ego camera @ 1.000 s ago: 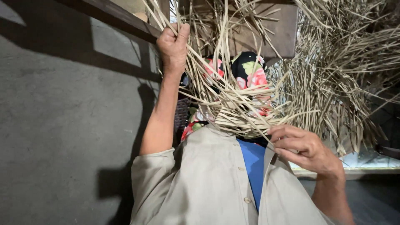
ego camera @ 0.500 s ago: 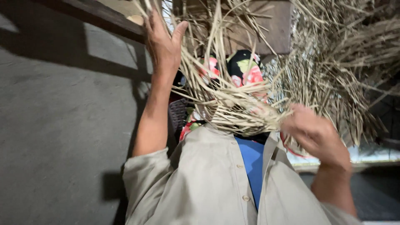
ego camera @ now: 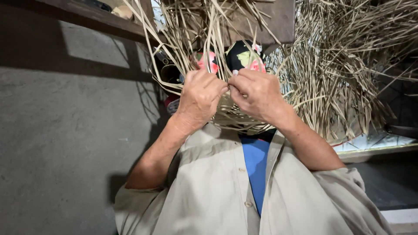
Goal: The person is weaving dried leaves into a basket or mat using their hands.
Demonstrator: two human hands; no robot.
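Big loose heap of dried straw strips (ego camera: 348, 65) fills the right side, too many to count. One half-woven straw piece (ego camera: 237, 117) sits at chest height between the hands, loose strands fanning up. Judging by looks: light, springy, flat strips that kink or split if bent hard (grip close to the woven edge). Two hands: left hand (ego camera: 199, 98) and right hand (ego camera: 257, 93), fingers curled, pinching strands at its top edge, knuckles nearly touching.

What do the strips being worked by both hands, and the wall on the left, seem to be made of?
Strips: likely dried palm leaf or reed, pale tan, matte, flat and fibrous, pinched by the left hand and right hand. Wall: apparently grey cement render, rough and dull.
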